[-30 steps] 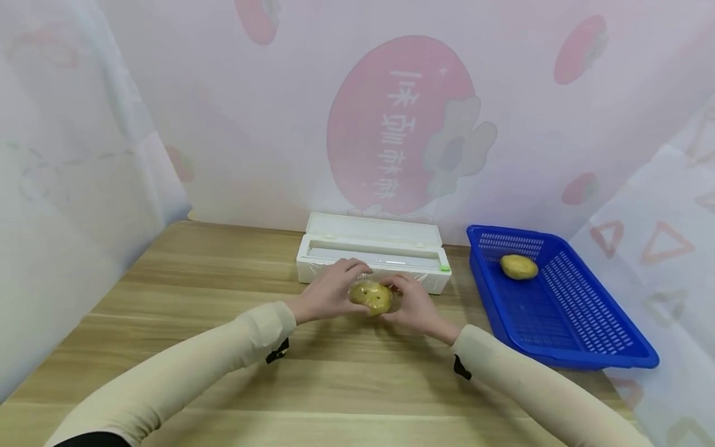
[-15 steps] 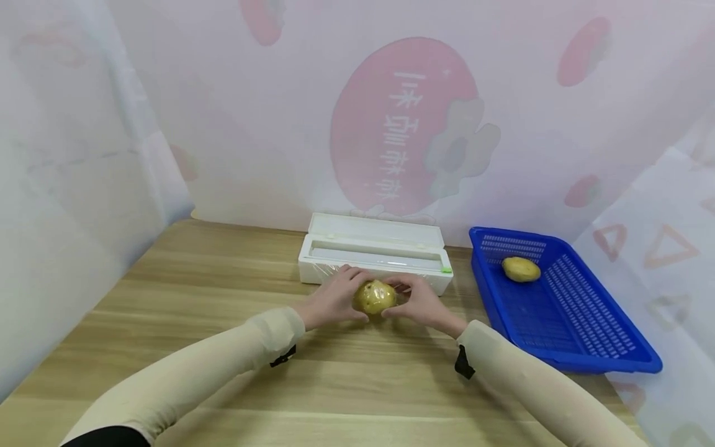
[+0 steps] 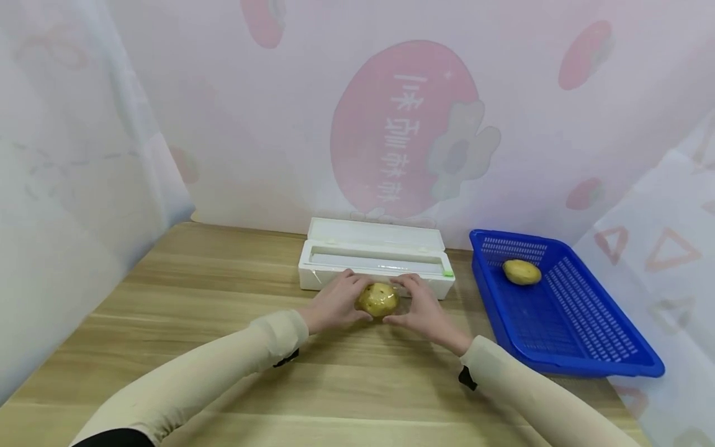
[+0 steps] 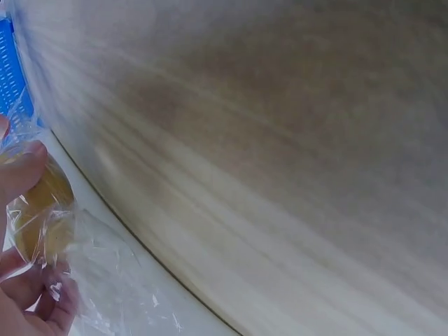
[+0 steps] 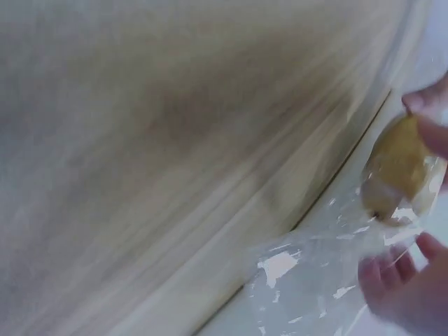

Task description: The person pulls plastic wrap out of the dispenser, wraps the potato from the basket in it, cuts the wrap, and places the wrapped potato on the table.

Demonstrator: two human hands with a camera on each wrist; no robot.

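Note:
A yellow potato (image 3: 378, 300), covered in clear plastic wrap, is held between both hands in front of the white wrap dispenser box (image 3: 373, 266). My left hand (image 3: 337, 304) curves round its left end, fingers behind and thumb in front. From the opposite side my right hand (image 3: 427, 315) curls round the right end. Loose cling film (image 4: 115, 280) hangs from the potato in the left wrist view. Crinkled film (image 5: 301, 287) also trails past the fingertips in the right wrist view. The film hides exactly where the right fingertips touch.
The dispenser's lid (image 3: 375, 234) stands raised at the back, against the patterned curtain (image 3: 268, 124). To the right, a blue plastic basket (image 3: 564, 357) holds another potato (image 3: 522, 272). Wooden tabletop (image 3: 212, 273) extends around the hands.
The wrapped potato has turned between the hands: its dark spots face elsewhere. Both hands have shifted slightly right and nearer, and the film over the dispenser's front is less visible.

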